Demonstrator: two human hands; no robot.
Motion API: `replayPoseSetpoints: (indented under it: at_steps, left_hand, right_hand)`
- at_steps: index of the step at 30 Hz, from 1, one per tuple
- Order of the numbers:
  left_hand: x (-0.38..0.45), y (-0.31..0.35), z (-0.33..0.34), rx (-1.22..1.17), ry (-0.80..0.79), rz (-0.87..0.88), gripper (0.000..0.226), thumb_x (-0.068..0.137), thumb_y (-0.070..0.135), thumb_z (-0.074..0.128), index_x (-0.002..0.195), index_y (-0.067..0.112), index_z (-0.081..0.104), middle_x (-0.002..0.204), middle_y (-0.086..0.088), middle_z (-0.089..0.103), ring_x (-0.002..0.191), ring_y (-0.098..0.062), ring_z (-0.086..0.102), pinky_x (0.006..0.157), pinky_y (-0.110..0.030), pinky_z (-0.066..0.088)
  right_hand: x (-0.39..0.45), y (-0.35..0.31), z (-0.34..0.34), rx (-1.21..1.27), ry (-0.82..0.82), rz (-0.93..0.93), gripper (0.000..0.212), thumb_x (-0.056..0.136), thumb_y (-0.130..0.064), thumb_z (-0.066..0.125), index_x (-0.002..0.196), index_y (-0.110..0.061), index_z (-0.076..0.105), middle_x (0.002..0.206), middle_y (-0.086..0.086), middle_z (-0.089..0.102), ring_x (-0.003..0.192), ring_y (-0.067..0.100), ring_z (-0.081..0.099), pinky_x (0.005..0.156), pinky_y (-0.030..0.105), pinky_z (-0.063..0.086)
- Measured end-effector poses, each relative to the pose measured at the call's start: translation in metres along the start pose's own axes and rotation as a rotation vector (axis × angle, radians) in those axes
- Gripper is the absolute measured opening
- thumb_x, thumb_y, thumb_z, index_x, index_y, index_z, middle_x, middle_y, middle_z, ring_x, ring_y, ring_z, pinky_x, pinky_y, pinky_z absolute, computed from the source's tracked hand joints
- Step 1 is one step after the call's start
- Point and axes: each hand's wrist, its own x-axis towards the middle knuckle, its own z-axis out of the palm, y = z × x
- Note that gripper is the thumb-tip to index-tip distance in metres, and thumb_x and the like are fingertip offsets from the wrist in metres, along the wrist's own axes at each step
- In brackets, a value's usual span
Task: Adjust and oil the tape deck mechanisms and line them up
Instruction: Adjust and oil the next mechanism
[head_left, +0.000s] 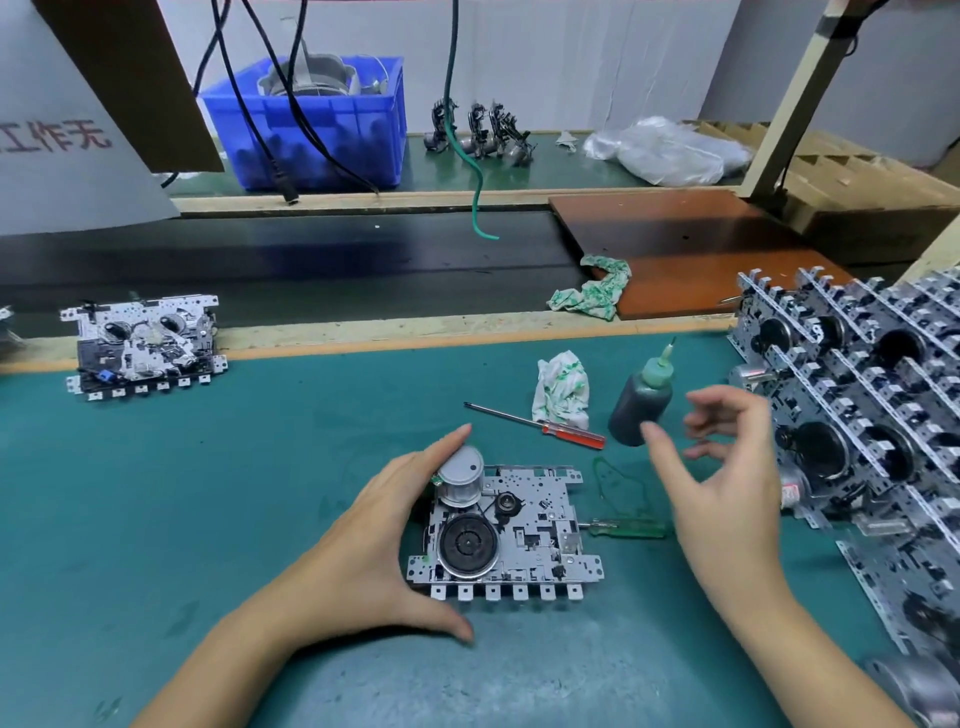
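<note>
Deck: tape deck mechanism (511, 532) lies flat on green mat (208, 493), near front, w/ black wheel and grey motor on top.
L hand: left hand (363, 540) cups deck's left side; fingers up by the motor, thumb by the bottom corner.
R hand: right hand (722, 478) in the air to the right of deck, fingers spread and loose, holds nothing.
Oil: dark oil bottle (641, 402) stands just behind R hand.
Tools: red screwdriver (540, 426) lies behind deck; green screwdriver (631, 529) just right of it.
Rag: white rag (562, 387) beside bottle.
Other decks: one deck (145, 343) far left; rows of decks (857, 400) stacked at right.
</note>
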Motion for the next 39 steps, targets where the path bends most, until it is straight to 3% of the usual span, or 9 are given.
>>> replayPoseSetpoints:
  at_steps: [7,12,16,22,25,28,33,36,39]
  left_hand:
    - [0.000,-0.002,-0.001,-0.047,-0.027,-0.007,0.124,0.048,0.051,0.090,0.137,0.065,0.005,0.139,0.046,0.019,0.135,0.014,0.020,0.104,-0.002,0.020]
    - [-0.001,0.001,0.001,-0.057,0.000,0.012,0.118,0.052,0.044,0.088,0.137,0.064,0.009,0.140,0.041,0.024,0.135,0.009,0.027,0.106,-0.007,0.025]
    - [-0.002,0.002,0.003,-0.026,0.043,0.057,0.114,0.055,0.040,0.087,0.140,0.061,0.012,0.137,0.040,0.029,0.132,0.007,0.032,0.102,-0.005,0.027]
    - [0.000,0.007,0.006,0.034,0.162,0.150,0.115,0.054,0.052,0.083,0.143,0.055,0.011,0.143,0.035,0.027,0.135,0.004,0.030,0.105,-0.009,0.026]
    - [0.000,0.008,0.002,-0.296,0.247,0.083,0.124,0.049,0.060,0.084,0.148,0.040,0.012,0.148,0.026,0.031,0.137,0.001,0.030,0.111,-0.015,0.025]
    - [-0.003,0.015,-0.002,-0.717,0.028,0.063,0.106,0.061,0.076,0.067,0.129,-0.002,0.044,0.126,0.004,0.060,0.116,-0.016,0.056,0.106,-0.032,0.040]
    - [-0.012,0.019,0.015,-1.554,-0.111,-0.301,0.119,0.022,0.070,0.085,0.111,-0.001,0.051,0.045,-0.004,0.040,0.029,-0.009,0.039,0.035,-0.018,0.041]
    - [-0.007,0.023,0.015,-1.630,-0.152,-0.255,0.113,0.042,0.074,0.080,0.129,0.005,0.058,0.094,-0.018,0.061,0.069,-0.006,0.045,0.070,-0.023,0.030]
    - [-0.006,0.024,0.006,-1.643,-0.102,-0.186,0.096,0.057,0.062,0.081,0.129,0.004,0.057,0.133,-0.021,0.054,0.116,-0.033,0.057,0.103,-0.050,0.039]
  right_hand:
    - [0.003,-0.017,-0.005,0.023,-0.273,0.075,0.025,0.080,-0.032,0.071,0.100,-0.028,0.057,0.098,-0.006,0.058,0.091,0.006,0.055,0.078,0.026,0.046]
    - [-0.004,-0.042,0.004,-0.490,-1.002,-0.167,0.115,0.054,-0.087,0.049,0.148,-0.034,0.011,0.145,-0.031,0.013,0.135,-0.011,0.008,0.111,0.017,0.009]
    - [-0.006,-0.049,0.017,-0.797,-1.062,-0.320,0.129,0.054,-0.074,0.069,0.150,-0.016,0.005,0.146,-0.005,0.029,0.135,0.015,0.027,0.112,0.029,0.022]
    - [0.005,-0.060,0.020,-0.826,-0.956,-0.421,0.094,0.056,-0.062,0.070,0.133,-0.022,0.034,0.119,-0.007,0.050,0.108,0.017,0.053,0.083,0.030,0.044]
    - [0.016,-0.065,0.009,-0.554,-0.988,-0.190,0.082,0.051,-0.061,0.076,0.123,-0.035,0.046,0.117,-0.020,0.057,0.107,0.004,0.054,0.089,0.026,0.044]
    - [0.010,-0.072,0.004,0.358,-1.214,0.302,0.049,0.059,-0.038,0.080,0.106,-0.040,0.066,0.107,-0.026,0.067,0.101,-0.005,0.061,0.085,0.015,0.048]
    - [-0.030,-0.076,0.035,1.129,-1.487,0.619,0.051,0.076,-0.049,0.070,0.120,-0.025,0.063,0.119,-0.007,0.065,0.113,0.009,0.059,0.101,0.029,0.045]
    - [-0.034,-0.067,0.041,1.013,-1.429,0.655,0.058,0.065,-0.046,0.079,0.113,-0.017,0.064,0.115,-0.001,0.067,0.110,0.014,0.060,0.098,0.028,0.046]
    - [-0.023,-0.059,0.034,0.550,-1.163,0.459,0.034,0.060,-0.035,0.080,0.088,-0.017,0.073,0.094,-0.004,0.074,0.087,0.005,0.066,0.080,0.014,0.047]
